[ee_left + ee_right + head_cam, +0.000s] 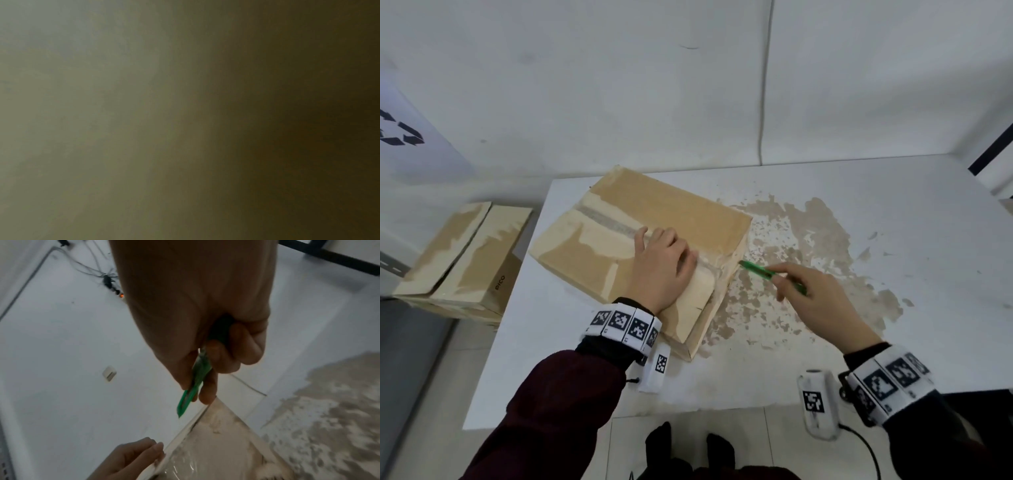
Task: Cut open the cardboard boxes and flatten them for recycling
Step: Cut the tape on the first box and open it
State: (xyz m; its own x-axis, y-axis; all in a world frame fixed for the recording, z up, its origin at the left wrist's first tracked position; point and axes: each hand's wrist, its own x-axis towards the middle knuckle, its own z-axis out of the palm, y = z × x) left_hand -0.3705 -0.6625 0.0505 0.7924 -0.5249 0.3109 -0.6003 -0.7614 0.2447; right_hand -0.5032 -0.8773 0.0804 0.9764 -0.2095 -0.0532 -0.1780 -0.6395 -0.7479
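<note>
A flat, worn cardboard box (619,219) lies on the white table (893,205), sealed along its top by a strip of clear tape (606,219). My left hand (661,263) lies flat on the box top near its right end, fingers straight, pressing down. My right hand (815,301) grips a green utility knife (767,272), its tip just off the box's right edge. In the right wrist view the knife (195,386) points down beside the box corner (216,434), with the left hand's fingers (148,451) on the box. The left wrist view is dark and blurred.
A second cardboard box (465,253) sits on a lower surface left of the table. Torn paper residue (808,246) covers the tabletop right of the box. A white cable (765,85) runs down the wall behind. A dark frame (993,150) stands at far right.
</note>
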